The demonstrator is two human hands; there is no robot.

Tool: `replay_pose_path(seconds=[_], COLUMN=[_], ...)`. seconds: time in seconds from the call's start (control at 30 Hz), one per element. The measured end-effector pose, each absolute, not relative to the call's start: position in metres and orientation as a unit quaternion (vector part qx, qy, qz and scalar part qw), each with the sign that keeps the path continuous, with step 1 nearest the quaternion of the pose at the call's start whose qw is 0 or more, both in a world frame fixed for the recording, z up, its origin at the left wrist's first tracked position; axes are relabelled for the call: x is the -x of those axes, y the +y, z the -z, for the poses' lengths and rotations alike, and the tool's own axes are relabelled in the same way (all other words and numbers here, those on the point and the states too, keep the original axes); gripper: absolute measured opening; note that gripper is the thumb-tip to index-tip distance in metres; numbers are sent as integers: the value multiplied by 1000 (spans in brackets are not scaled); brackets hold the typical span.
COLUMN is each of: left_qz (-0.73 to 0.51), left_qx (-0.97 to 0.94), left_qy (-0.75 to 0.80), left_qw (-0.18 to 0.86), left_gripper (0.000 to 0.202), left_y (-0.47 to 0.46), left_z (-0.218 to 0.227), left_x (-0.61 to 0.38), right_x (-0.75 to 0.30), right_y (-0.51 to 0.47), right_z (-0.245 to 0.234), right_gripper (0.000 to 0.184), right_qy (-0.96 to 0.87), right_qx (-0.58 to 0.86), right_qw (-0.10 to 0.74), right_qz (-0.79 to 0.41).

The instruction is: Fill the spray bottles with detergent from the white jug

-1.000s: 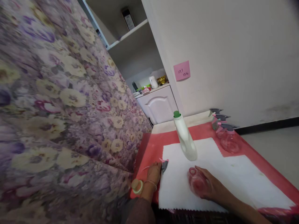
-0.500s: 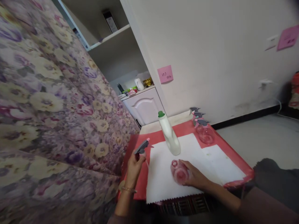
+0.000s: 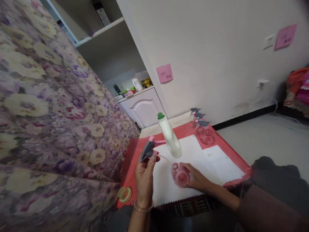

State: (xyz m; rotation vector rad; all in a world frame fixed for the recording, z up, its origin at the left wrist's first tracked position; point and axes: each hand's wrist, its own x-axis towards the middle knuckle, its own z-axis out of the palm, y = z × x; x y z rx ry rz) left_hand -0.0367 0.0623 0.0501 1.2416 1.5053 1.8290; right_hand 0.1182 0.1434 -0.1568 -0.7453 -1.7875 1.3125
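One gray spray head (image 3: 147, 150) sits pinched in our left hand (image 3: 144, 182), its tube (image 3: 165, 158) slanting toward the pink bottle (image 3: 181, 178) we grasp in our right hand (image 3: 197, 178) over the white cloth (image 3: 163, 190).

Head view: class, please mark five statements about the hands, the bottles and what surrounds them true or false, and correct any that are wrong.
1. The left hand holds a gray-and-pink spray head. True.
2. The right hand holds the tall pale bottle. False: it holds a clear pink bottle, and the tall pale bottle rests on the white cloth.
3. The gray-and-pink spray head is fastened onto the clear pink bottle. False: its body is held apart from the bottle's neck.
4. Two pink notes are on the wall. True.
5. The floral fabric hangs at the picture's right. False: it hangs at the left.
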Motion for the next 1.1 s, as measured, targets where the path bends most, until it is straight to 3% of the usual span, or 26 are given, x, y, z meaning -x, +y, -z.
replay_pose_path(seconds=[0.3,0.53,0.87,1.1], left_qz=[-652,-632,-582,-599], left_qx=[-476,-485,-510,-474], left_qy=[552,564,595,609], left_qw=[211,215,217,215], left_gripper=[37,34,24,37], left_y=[69,66,90,96], left_z=[-40,-39,40,69], left_x=[28,25,19,19], right_x=[-120,-119,-119,-123], right_y=[145,146,150,151], right_z=[159,160,160,161], right_gripper=[92,91,94,91], right_qy=[-709,-717,-732,-733], right_qx=[287,280,281,283], right_qw=[394,399,389,381], right_qz=[-510,-499,-483,-488])
